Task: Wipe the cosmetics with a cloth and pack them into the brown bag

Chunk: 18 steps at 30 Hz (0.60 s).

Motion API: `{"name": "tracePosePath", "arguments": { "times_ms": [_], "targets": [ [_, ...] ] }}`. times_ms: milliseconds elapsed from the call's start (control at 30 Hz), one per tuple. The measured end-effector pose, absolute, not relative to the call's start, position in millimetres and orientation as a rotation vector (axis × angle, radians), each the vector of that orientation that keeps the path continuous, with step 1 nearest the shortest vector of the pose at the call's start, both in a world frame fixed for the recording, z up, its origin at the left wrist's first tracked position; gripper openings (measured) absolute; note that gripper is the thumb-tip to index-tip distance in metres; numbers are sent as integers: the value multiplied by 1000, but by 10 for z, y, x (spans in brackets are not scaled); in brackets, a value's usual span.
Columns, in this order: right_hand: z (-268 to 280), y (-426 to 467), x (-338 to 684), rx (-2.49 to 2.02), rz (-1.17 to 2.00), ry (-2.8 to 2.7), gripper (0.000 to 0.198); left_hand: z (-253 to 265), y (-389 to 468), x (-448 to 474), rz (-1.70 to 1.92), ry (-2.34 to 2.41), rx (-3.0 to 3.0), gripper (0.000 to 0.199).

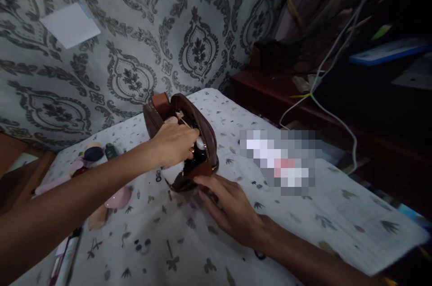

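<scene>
A brown zip bag (211, 139) stands on the patterned cloth with its top unzipped and an orange-brown lining showing. My left hand (177, 142) reaches into its mouth with curled fingers; the fingertips are hidden, and what they hold cannot be made out. Around that hand, inside the bag, are a round beige item (171, 120), a white-topped item (200, 143) and a thin stick (185, 121). Something white and soft-looking (173, 164) lies under the palm. My right hand (231, 202) pinches the bag's near edge between thumb and fingers.
To the left lie a dark jar with a pale lid (93, 151), a green bottle (110, 151), a pink rounded item (119, 197) and slim tubes (67, 259). A blurred-out item (276, 160) is on the right. Beyond it, white cables (353, 142) hang beside a dark red shelf (249, 85).
</scene>
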State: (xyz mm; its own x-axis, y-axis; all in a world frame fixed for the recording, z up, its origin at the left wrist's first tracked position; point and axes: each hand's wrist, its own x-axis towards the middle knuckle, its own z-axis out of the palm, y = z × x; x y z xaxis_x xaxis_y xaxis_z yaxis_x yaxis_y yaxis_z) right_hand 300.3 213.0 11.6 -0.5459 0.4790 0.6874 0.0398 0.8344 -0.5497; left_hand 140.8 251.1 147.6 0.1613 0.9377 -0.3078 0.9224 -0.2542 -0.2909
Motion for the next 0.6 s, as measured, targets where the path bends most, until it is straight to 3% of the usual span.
{"name": "tracePosePath", "arguments": {
  "times_ms": [167, 333, 433, 600],
  "targets": [
    [104, 2127, 2992, -389, 610, -2068, 29, 1560, 2476, 1343, 648, -1932, -2371, 21],
    [93, 2136, 2982, -366, 623, -2069, 35, 1651, 2244, 1221, 346, -2000, -2367, 6],
    [133, 2151, 3003, -355, 612, -2059, 39, 1631, 2025, 1172, 163, -2069, -2340, 9],
    [499, 2382, 3040, -381, 366, -2073, 30, 1399, 1738, 1143, -91, -1943, -2360, 13]
  ]
}}
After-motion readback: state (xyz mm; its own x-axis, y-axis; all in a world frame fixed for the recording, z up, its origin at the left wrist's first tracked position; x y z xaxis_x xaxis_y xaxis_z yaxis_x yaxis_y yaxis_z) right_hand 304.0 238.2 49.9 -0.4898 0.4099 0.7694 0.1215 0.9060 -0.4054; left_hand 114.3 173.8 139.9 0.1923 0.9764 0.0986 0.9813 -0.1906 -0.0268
